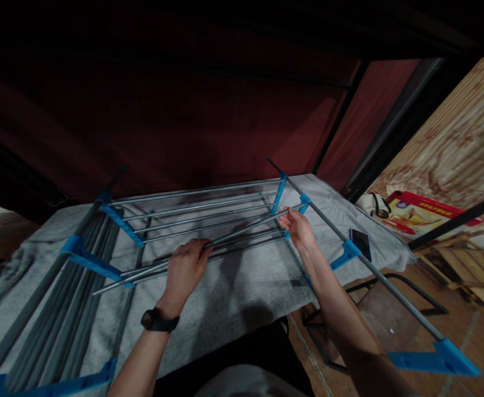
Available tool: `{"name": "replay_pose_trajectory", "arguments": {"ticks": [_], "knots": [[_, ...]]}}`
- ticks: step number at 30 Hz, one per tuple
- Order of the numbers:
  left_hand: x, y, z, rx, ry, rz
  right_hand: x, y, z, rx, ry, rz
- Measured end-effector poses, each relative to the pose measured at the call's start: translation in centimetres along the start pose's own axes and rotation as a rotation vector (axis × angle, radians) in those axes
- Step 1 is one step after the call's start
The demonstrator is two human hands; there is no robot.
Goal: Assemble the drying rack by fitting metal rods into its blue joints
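Observation:
A grey metal drying rack (pixel 192 212) with blue plastic joints lies flat on a table covered by a grey towel (pixel 242 286). My left hand (pixel 184 270), with a black watch on the wrist, is closed over a loose grey rod (pixel 242 229) that slants across the rack. My right hand (pixel 297 229) pinches the far end of the same rod close to a blue joint (pixel 304 203) on the rack's right side rail.
A dark phone (pixel 360 242) lies on the towel's right corner. The rack's right rail (pixel 391 286) juts past the table over the floor. A red box (pixel 419 215), wooden pallets (pixel 469 264) and a plywood wall stand at right. Folded rack rails lie at left.

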State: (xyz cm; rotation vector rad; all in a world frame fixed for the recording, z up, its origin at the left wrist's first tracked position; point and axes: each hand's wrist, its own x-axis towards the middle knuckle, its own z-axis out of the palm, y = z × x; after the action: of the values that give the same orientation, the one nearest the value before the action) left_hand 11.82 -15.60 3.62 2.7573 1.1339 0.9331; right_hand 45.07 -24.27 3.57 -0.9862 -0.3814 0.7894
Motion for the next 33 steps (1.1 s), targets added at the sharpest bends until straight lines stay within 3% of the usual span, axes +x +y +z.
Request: {"name": "replay_pose_trajectory", "arguments": {"ticks": [13, 15, 19, 21, 23, 28, 33], "knots": [[1.6, 0.3, -1.0, 0.051, 0.034, 0.069, -0.5, -0.6, -0.5, -0.073, 0.035, 0.014], [1.7, 0.3, -0.9, 0.067, 0.044, 0.077, -0.5, 0.0, -1.1, -0.142, 0.107, -0.076], [1.7, 0.3, -0.8, 0.075, 0.053, 0.089, 0.1, 0.9, -3.1, -0.404, 0.392, -0.333], [1.7, 0.5, -0.9, 0.069, 0.043, 0.084, 0.6, 0.9, -4.1, -0.560, 0.452, -0.408], [1.7, 0.8, -1.1, 0.064, 0.022, 0.072, 1.1, 0.6, -4.7, -0.631, 0.424, -0.444], [2.0, 1.2, -1.2, 0.056, -0.013, 0.036, 2.2, -0.2, -4.9, -0.521, 0.246, -0.461], [2.2, 1.2, -1.1, 0.053, -0.027, 0.042, 2.1, -0.2, -5.0, -0.480, 0.198, -0.500]]}}
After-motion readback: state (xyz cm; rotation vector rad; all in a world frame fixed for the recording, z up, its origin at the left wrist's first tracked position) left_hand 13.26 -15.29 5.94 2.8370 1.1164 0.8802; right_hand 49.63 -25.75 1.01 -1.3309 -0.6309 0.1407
